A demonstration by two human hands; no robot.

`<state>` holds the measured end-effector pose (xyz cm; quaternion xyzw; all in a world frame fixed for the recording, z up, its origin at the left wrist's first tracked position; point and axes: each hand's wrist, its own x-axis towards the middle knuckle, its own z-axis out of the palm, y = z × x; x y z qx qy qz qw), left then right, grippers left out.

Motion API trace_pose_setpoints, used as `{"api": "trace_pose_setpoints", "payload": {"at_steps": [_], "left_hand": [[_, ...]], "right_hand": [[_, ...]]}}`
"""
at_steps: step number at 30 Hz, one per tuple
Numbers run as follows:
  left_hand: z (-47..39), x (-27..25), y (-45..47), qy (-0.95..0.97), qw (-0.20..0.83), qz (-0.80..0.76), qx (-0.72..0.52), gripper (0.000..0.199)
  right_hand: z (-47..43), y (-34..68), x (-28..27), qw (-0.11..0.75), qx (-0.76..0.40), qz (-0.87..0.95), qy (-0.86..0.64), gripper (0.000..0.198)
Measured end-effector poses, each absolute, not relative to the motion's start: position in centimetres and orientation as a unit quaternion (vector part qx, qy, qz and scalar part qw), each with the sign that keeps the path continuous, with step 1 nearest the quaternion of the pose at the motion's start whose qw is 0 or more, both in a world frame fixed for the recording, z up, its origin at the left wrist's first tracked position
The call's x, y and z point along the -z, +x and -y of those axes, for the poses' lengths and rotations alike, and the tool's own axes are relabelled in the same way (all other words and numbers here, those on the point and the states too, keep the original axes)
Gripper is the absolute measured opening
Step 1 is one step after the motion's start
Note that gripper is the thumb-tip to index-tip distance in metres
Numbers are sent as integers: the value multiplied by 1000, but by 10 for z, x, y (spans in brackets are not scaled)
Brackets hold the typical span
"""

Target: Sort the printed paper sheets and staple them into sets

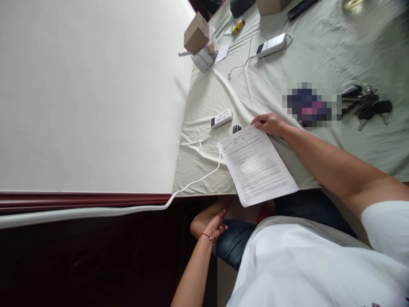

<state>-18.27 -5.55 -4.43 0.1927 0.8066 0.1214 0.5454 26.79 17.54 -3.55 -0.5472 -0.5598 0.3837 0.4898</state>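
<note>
A sheaf of printed paper [255,166] lies at the front edge of the cloth-covered table, its near corner sticking out past the edge. My right hand [271,124] pinches its far right corner between thumb and fingers. Down by my bent knee, below the table edge, my left hand [217,227] is closed with curled fingers; anything inside it is too small to make out. A small black object [236,128] sits just beyond the top of the paper. To its left is a white box-shaped device [222,118] with a white cable [204,174] running off the table.
A bunch of keys [366,104] lies to the right, beside a blurred-out dark item [308,106]. Farther back are a white power strip [271,45], a yellow object [238,27] and a cardboard box [196,33]. A large white panel [89,94] fills the left.
</note>
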Motion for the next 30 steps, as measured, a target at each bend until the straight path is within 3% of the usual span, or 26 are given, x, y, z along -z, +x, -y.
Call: {"api": "trace_pose_setpoints", "payload": {"at_steps": [8,14,16,21,25,30], "left_hand": [[86,38,-153,284,497,-817,-75,46],[96,32,-131,351,461,-797,-168,37],[93,27,-115,370,483,-765,-213,37],[85,15,-69,285,656,-604,-352,67],[80,12,-46,229,703,-569,-361,58],[80,18,-33,264,670,-573,-391,53]], "right_hand": [[-172,268,31,501,-431,530,-532,21],[-173,274,30,479,-472,529,-518,23],[-174,277,31,468,-473,542,-514,26],[-175,280,33,448,-476,554,-516,22],[-172,276,30,438,-468,561,-524,17],[-167,268,23,422,-413,613,-524,15]]}}
